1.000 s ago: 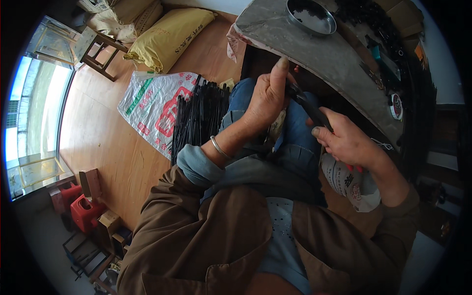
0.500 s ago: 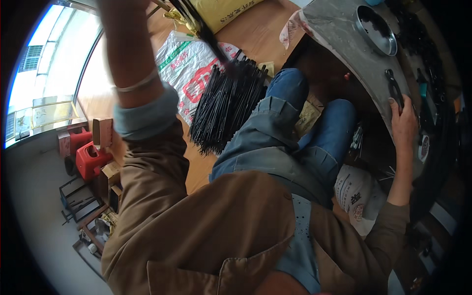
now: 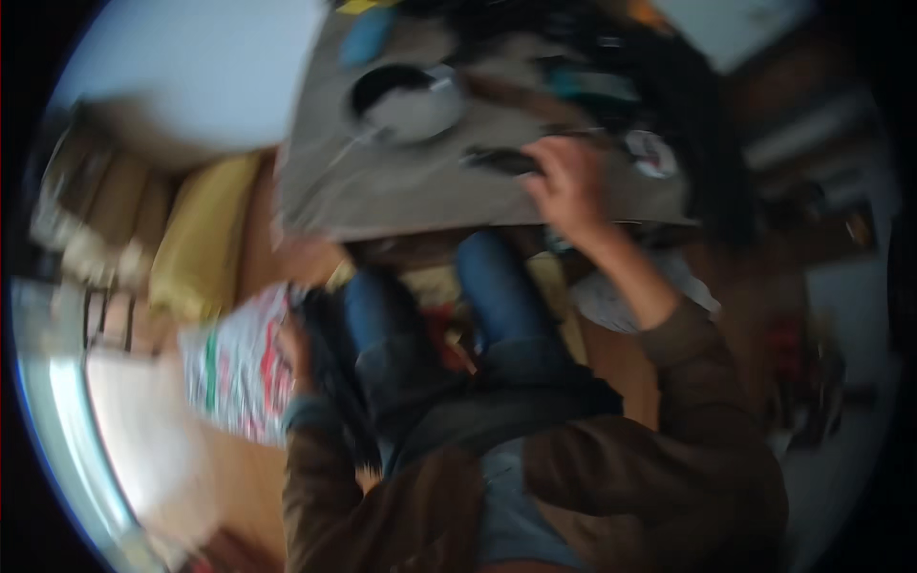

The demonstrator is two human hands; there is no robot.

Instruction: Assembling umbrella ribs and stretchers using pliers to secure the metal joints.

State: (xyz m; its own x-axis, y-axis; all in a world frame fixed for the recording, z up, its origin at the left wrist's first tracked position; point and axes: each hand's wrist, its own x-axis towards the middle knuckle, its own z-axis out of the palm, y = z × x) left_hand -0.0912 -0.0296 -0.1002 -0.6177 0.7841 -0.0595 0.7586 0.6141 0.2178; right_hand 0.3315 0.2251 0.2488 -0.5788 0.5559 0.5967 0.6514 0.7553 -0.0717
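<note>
Over the table's near part, my right hand [image 3: 571, 186] is closed round a pair of dark pliers [image 3: 499, 160], whose jaws point left. My left hand [image 3: 296, 349] is down by my left leg, at the edge of a pile of thin black rods [image 3: 330, 334]. Motion smears its fingers, so whether it grips any rods is unclear. Under the pile lies a white plastic bag [image 3: 224, 368] with red and green print. The round metal pan [image 3: 411, 107] on the table holds something dark, left of the pliers.
A grey-covered table [image 3: 315, 186] spans the front, with dark tangled material [image 3: 521, 29] along its back. Beside the pan lies a blue object [image 3: 368, 36]. A yellow sack [image 3: 202, 239] stands at the left, and a pale sack [image 3: 626, 296] rests under the table's right part.
My view has swung right to face the table. My left hand, raised earlier near a hanging bunch of black rods, is now low beside the pile. My right hand still holds the pliers.
</note>
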